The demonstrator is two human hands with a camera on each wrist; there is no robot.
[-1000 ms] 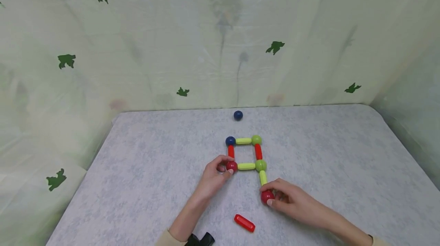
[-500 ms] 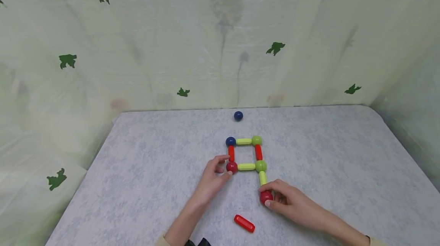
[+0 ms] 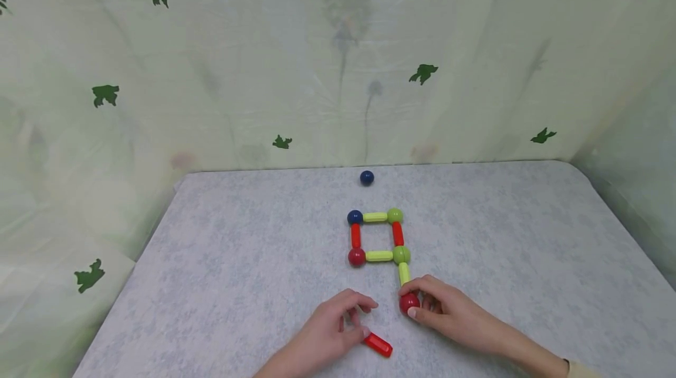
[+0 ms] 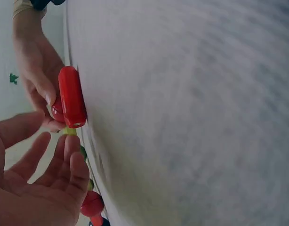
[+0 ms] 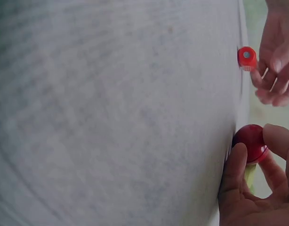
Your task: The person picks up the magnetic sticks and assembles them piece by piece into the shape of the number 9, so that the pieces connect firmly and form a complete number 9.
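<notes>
My right hand (image 3: 449,310) pinches a red ball (image 3: 409,303) between thumb and fingers; the ball sits at the near end of a yellow-green magnetic rod (image 3: 404,273). That rod joins a green ball (image 3: 401,255), one corner of a flat square of rods and balls. My left hand (image 3: 335,325) hovers at a loose red magnetic rod (image 3: 378,344), fingers spread and relaxed. In the left wrist view, the red rod (image 4: 72,97) lies just beyond the fingertips, not gripped. The square's other corners are a red ball (image 3: 357,257), a blue ball (image 3: 355,217) and a green ball (image 3: 395,215).
A loose blue ball (image 3: 367,178) rests near the back edge of the grey cloth-covered table (image 3: 253,219). Behind it hangs a pale curtain (image 3: 237,73) with dark green leaf-like shapes.
My left hand has left the square's red corner ball and moved down toward the loose red rod. The right hand stays on its red ball, almost unmoved.
</notes>
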